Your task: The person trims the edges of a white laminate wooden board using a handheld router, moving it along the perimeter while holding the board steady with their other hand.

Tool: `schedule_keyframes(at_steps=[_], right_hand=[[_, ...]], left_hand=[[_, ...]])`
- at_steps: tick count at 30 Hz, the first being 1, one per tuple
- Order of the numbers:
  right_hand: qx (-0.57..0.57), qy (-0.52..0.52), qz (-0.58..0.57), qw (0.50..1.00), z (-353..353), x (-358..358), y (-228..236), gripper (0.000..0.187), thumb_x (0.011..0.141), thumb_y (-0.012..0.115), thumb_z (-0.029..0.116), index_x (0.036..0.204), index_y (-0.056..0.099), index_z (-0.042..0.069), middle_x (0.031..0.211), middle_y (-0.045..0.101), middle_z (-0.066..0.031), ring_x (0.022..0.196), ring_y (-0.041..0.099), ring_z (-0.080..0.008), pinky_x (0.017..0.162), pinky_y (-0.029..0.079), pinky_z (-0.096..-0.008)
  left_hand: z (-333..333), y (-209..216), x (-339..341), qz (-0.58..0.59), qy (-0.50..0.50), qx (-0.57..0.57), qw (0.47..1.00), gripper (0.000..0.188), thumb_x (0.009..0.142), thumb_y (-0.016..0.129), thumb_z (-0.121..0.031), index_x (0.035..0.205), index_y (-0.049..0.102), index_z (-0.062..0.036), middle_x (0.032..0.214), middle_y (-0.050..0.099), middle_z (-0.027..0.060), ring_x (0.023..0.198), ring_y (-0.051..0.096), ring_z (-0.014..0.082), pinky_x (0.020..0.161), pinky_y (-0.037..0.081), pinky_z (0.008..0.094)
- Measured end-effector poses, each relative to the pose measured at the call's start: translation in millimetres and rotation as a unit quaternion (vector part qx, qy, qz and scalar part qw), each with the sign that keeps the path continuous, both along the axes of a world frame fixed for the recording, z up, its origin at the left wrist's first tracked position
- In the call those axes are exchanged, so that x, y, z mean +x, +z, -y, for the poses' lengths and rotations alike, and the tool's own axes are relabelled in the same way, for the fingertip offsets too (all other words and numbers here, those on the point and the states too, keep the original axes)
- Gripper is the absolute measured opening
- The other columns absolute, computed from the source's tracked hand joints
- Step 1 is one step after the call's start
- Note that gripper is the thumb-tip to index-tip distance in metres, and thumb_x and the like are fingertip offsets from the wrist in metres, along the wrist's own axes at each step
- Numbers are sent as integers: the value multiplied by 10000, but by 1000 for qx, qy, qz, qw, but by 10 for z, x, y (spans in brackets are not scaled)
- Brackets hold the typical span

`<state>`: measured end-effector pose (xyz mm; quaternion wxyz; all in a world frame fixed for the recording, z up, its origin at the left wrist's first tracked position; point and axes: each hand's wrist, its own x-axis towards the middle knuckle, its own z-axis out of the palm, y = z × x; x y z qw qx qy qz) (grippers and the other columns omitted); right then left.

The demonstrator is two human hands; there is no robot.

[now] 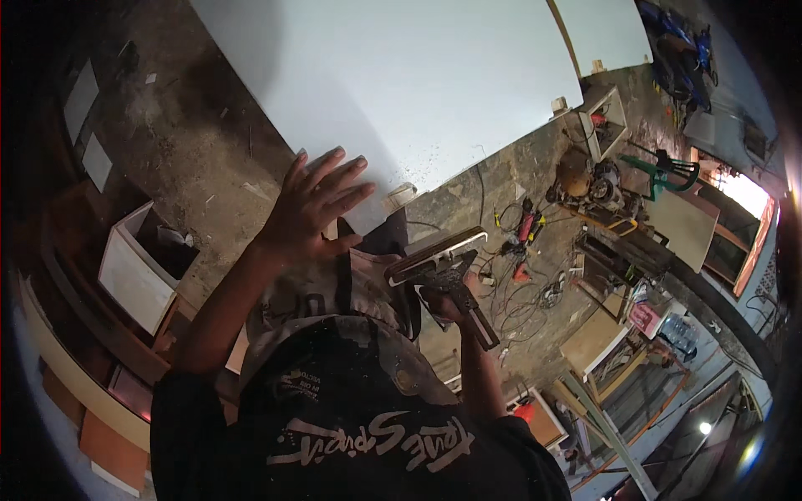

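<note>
My left hand [307,204] is spread, its fingertips over the near left corner of a large white panel [393,75]. Whether the palm presses on the panel is hard to tell. In my right hand [448,307] is a dark nail gun [443,269], gripped by its handle and held in front of my body, just off the panel's near edge. The fingers wrap around the handle and are partly hidden by the tool. A small wooden block [401,197] sits at the panel's edge between my two hands, with specks of debris beside it.
A second white panel [610,33] lies beyond the first. On the floor to the right are a red power tool [525,225], tangled cords and a compressor-like machine [589,188]. Wood offcuts [597,338] are at the lower right. An open white box [138,267] stands left.
</note>
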<state>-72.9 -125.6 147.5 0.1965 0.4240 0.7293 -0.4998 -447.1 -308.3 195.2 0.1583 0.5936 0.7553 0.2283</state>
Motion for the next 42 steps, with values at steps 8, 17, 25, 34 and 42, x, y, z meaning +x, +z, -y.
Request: schedule_keyframes(at_steps=[8,17,25,34,42], right_hand=[[40,4,3,999,78,-177,190,314,673,840,286,899,757,85,839,766,-80,778,742,-194,708,581,-373],[-6,-72,-8,997,137,73,-114,539,629,862,260,1042,613,19,827,751,-119,717,733,-277,679,577,-393],[3,-95,-55,994,142,-2,-182,670,645,871,279,1187,565,30,812,730,-126,714,714,-281,663,549,-410],[67,49,18,996,-180,-886,914,749,709,819,287,1335,503,24,946,688,-286,918,652,-515,757,516,-543],[124,114,-31,985,-176,-1489,1110,852,658,852,341,1353,505,-11,891,702,-284,870,702,-467,719,543,-499]], left_hand=[[-144,-18,318,-26,-33,-22,999,554,988,522,-599,1465,544,-319,1624,377,31,1516,285,293,1196,143,613],[-111,40,339,-61,-63,-92,992,582,994,513,-600,1519,467,-352,1651,330,44,1536,206,331,1191,52,610],[-90,245,208,-131,-83,-68,985,651,989,522,-591,1527,453,-230,1587,426,14,1485,339,239,1213,84,527],[-229,244,-188,11,-120,-66,990,1108,793,414,-931,1564,361,-136,1594,397,89,1496,326,268,1242,167,530],[-154,105,-147,-57,-145,-72,985,1144,811,268,-946,1594,317,-113,1641,339,84,1545,239,258,1261,82,527]])
